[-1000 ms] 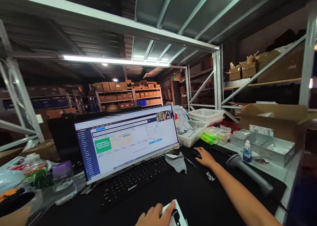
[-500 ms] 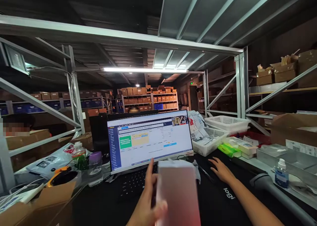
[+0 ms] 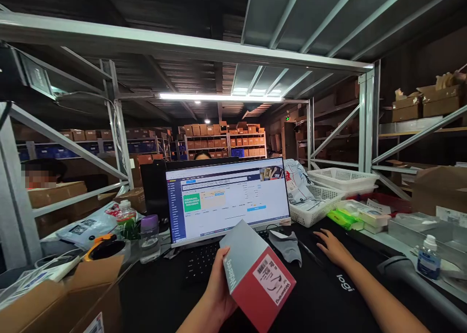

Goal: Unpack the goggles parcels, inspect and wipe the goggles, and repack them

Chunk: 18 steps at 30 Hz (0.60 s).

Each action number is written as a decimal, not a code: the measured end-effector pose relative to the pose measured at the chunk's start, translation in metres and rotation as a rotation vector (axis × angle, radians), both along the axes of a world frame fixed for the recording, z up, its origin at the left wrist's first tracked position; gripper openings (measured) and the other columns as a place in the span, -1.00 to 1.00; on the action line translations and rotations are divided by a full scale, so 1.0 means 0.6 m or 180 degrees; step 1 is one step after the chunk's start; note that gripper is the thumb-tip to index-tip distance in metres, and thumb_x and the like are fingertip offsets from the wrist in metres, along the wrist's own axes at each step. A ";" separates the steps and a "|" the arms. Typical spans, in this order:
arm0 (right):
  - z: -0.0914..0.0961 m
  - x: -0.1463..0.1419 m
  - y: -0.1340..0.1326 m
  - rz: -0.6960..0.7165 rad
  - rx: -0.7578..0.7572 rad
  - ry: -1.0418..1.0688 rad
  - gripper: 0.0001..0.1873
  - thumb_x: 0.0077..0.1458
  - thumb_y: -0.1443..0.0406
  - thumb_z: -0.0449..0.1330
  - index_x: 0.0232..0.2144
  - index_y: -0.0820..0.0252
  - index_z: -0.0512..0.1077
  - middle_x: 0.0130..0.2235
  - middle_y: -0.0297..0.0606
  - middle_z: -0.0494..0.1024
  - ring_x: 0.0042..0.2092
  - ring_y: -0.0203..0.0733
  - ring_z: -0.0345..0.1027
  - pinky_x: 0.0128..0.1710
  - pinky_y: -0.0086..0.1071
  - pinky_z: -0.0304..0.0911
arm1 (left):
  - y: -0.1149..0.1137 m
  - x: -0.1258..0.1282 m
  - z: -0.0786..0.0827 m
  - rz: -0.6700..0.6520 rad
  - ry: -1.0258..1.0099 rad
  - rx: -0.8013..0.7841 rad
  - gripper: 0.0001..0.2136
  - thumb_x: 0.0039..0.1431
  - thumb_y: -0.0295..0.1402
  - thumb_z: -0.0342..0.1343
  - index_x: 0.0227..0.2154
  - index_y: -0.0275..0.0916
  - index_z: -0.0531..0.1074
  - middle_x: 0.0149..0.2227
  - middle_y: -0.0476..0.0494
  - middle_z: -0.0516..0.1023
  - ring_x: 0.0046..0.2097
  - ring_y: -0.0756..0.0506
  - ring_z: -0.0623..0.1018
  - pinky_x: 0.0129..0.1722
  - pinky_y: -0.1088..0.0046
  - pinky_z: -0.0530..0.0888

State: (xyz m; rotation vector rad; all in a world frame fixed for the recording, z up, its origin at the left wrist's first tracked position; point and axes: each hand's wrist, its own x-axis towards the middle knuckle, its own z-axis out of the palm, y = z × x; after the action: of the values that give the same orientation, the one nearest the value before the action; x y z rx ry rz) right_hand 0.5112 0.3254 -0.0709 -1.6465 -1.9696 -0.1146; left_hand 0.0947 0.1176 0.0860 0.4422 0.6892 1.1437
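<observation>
Left hand [image 3: 219, 296] grips a tilted red-and-grey box [image 3: 251, 270] near centre, fingers closed around its left side; best held steady, label [image 3: 272, 278] uncovered; right hand [image 3: 332, 248] lies on the mat [image 3: 317, 299] at right, fingers loosely bent, grip unclear.

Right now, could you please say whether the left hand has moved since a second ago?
Yes: the left hand has moved up, closer to the monitor.

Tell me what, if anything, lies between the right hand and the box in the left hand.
On the black mat between the right hand and the box lie a slim dark stick and, nearer the box, a gray cloth. Nothing else visible stands between them.
</observation>
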 end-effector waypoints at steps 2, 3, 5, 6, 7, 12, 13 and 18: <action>0.008 -0.008 -0.013 -0.0075 0.0010 -0.0042 -0.48 0.14 0.25 0.13 0.16 0.14 0.43 0.25 0.02 0.36 0.24 0.13 0.32 0.24 -0.09 0.22 | 0.002 0.008 -0.009 -0.0048 -0.0034 -0.0146 -0.62 0.09 0.02 0.17 -0.32 -0.25 0.43 -0.48 -0.14 0.54 -0.38 -0.24 0.58 -0.31 0.27 0.47; 0.015 -0.014 -0.020 -0.0114 0.0025 -0.0064 -0.45 0.13 0.25 0.15 0.18 0.14 0.41 0.26 0.02 0.35 0.25 0.14 0.31 0.23 -0.08 0.23 | 0.003 0.011 -0.012 -0.0063 -0.0048 -0.0201 -0.62 0.11 0.03 0.16 -0.33 -0.25 0.42 -0.47 -0.15 0.54 -0.39 -0.23 0.57 -0.33 0.29 0.46; 0.037 -0.029 -0.034 -0.0189 0.0088 -0.0105 -0.38 0.12 0.24 0.18 0.24 0.15 0.34 0.29 0.03 0.31 0.27 0.17 0.26 0.25 -0.05 0.20 | 0.005 0.017 -0.013 -0.0062 -0.0097 -0.0258 -0.62 0.14 0.02 0.13 -0.29 -0.25 0.44 -0.43 -0.17 0.55 -0.39 -0.21 0.57 -0.35 0.30 0.45; 0.053 -0.036 -0.042 -0.0222 0.0138 -0.0118 -0.35 0.12 0.22 0.19 0.27 0.18 0.30 0.31 0.05 0.28 0.29 0.18 0.23 0.26 -0.03 0.18 | 0.006 0.019 -0.013 -0.0029 -0.0123 -0.0268 -0.62 0.16 0.01 0.11 -0.26 -0.24 0.44 -0.41 -0.18 0.56 -0.38 -0.21 0.57 -0.33 0.29 0.46; 0.073 -0.041 -0.050 -0.0252 0.0201 -0.0127 -0.33 0.13 0.20 0.18 0.28 0.20 0.27 0.32 0.06 0.25 0.31 0.18 0.19 0.27 -0.03 0.15 | 0.007 0.020 -0.013 0.0032 -0.0144 -0.0279 -0.63 0.17 0.00 0.11 -0.22 -0.23 0.45 -0.39 -0.17 0.56 -0.36 -0.21 0.57 -0.32 0.27 0.47; 0.183 0.004 -0.127 -0.0654 0.0445 -0.0051 -0.47 0.26 0.09 0.06 0.18 0.19 0.36 0.24 0.02 0.38 0.29 0.16 0.20 0.26 -0.04 0.13 | 0.022 0.018 -0.015 0.0580 -0.0198 -0.0397 -0.71 0.16 -0.15 0.19 -0.11 -0.16 0.44 -0.33 -0.09 0.58 -0.34 -0.16 0.59 -0.31 0.31 0.51; 0.194 0.027 -0.156 -0.0836 0.0435 0.0002 -0.47 0.27 0.07 0.03 0.18 0.19 0.37 0.21 0.02 0.42 0.26 0.18 0.24 0.23 -0.03 0.16 | 0.025 0.017 -0.016 0.0661 -0.0214 -0.0402 -0.71 0.17 -0.18 0.19 -0.09 -0.16 0.44 -0.31 -0.09 0.59 -0.33 -0.15 0.59 -0.32 0.33 0.51; 0.171 0.124 -0.317 -0.1778 -0.0147 0.0349 -0.47 0.08 0.04 0.26 -0.04 0.31 0.50 -0.03 0.21 0.54 0.06 0.46 0.39 0.02 0.13 0.29 | 0.040 0.015 -0.018 0.0754 -0.0172 -0.0373 -0.71 0.20 -0.19 0.15 -0.06 -0.15 0.46 -0.24 -0.09 0.61 -0.32 -0.13 0.61 -0.33 0.32 0.55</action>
State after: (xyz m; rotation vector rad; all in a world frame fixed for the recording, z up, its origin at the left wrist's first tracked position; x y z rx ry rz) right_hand 0.5857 0.1352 0.0318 -2.1432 -1.3960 -0.1839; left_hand 0.1035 0.1416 0.0753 0.2333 0.7715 1.3251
